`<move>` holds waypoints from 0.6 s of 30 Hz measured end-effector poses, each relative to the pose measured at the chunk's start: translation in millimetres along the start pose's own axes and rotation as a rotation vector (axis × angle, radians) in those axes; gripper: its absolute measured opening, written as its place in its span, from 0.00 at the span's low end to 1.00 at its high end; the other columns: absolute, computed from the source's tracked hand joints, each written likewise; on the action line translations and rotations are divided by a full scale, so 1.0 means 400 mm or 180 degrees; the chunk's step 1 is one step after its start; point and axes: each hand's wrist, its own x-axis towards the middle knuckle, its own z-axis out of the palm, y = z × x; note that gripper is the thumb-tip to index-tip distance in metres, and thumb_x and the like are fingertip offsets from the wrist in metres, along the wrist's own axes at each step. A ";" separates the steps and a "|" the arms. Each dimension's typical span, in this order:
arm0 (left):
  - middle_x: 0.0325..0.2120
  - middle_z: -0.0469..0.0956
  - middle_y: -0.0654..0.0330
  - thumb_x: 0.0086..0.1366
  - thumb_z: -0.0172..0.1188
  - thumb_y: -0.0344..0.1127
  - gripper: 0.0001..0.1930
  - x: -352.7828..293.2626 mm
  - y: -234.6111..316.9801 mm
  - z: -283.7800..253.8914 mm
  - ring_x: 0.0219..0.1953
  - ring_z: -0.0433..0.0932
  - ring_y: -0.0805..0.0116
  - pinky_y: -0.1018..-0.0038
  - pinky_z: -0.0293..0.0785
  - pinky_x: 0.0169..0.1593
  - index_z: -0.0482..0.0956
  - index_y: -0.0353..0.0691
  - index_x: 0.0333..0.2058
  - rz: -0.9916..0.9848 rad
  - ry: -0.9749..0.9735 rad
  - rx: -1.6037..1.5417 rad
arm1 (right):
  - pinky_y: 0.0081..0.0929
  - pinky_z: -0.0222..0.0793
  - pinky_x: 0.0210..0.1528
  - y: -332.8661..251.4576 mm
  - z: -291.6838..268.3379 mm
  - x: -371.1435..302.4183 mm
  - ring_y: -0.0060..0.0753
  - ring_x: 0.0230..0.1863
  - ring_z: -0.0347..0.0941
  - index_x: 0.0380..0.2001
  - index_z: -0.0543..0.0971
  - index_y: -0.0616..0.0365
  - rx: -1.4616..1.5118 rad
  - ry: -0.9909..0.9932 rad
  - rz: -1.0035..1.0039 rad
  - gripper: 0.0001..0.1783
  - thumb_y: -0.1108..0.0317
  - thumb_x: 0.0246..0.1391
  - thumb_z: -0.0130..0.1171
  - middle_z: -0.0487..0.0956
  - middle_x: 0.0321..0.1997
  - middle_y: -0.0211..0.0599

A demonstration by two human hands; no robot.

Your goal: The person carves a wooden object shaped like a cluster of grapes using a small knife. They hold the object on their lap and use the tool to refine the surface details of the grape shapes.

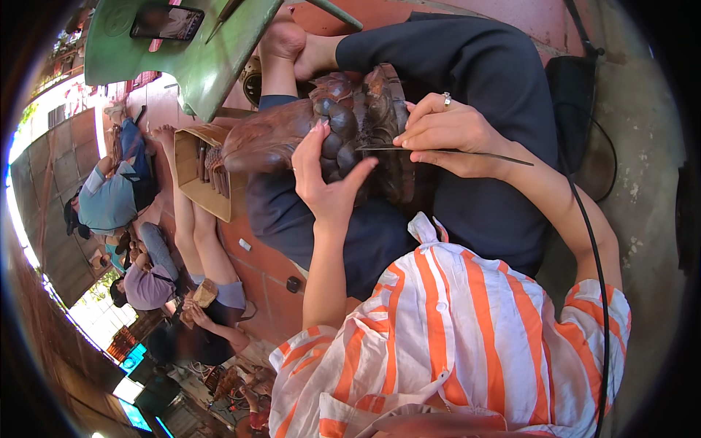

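Note:
A dark brown wood carving (pixel 272 135), with rounded knobs and curled relief, lies across my lap. My right hand (pixel 454 140) pinches a thin metal file (pixel 505 158) between thumb and fingers. The tool's narrow tip reaches a groove beside the rounded knobs, while its other end runs back over my wrist. My left hand (pixel 326 182) is spread, its fingers resting on the knobs and its thumb stretched out close to the tip. Part of the carving is hidden behind both hands.
A green chair (pixel 212 69) at upper left bears a phone (pixel 168 22) and a pointed tool. Below it, a cardboard box (pixel 208 196) holds several slender tools. A black cable (pixel 593 270) hangs along my right side. Several people sit at the left, one holding a wood block (pixel 206 293).

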 end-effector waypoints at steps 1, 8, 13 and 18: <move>0.51 0.76 0.51 0.40 0.77 0.27 0.41 -0.005 0.006 -0.006 0.54 0.74 0.54 0.64 0.68 0.59 0.70 0.34 0.56 0.0010 -0.0059 0.0113 | 0.31 0.72 0.46 -0.002 0.001 0.000 0.35 0.40 0.75 0.32 0.82 0.61 -0.0023 0.0269 0.0196 0.07 0.74 0.48 0.67 0.82 0.37 0.35; 0.57 0.70 0.49 0.43 0.71 0.21 0.42 -0.016 -0.001 -0.034 0.61 0.68 0.52 0.62 0.64 0.63 0.66 0.35 0.60 -0.0039 -0.0438 -0.0076 | 0.19 0.68 0.38 -0.010 -0.005 0.004 0.18 0.36 0.73 0.36 0.79 0.63 0.0938 0.1434 0.1416 0.07 0.70 0.58 0.58 0.79 0.33 0.31; 0.62 0.64 0.51 0.44 0.65 0.18 0.44 -0.024 -0.018 -0.073 0.65 0.63 0.56 0.63 0.62 0.65 0.59 0.35 0.64 -0.0557 -0.0837 -0.0822 | 0.17 0.69 0.38 -0.019 -0.004 0.012 0.16 0.33 0.71 0.37 0.78 0.63 0.1250 0.1516 0.1559 0.09 0.68 0.60 0.56 0.79 0.33 0.30; 0.63 0.62 0.52 0.46 0.63 0.17 0.45 -0.022 -0.011 -0.072 0.65 0.61 0.59 0.65 0.61 0.65 0.56 0.35 0.65 -0.0436 -0.0935 -0.0530 | 0.17 0.71 0.39 -0.034 -0.013 0.021 0.17 0.35 0.74 0.40 0.77 0.63 0.1621 0.1373 0.1684 0.09 0.68 0.62 0.55 0.80 0.34 0.33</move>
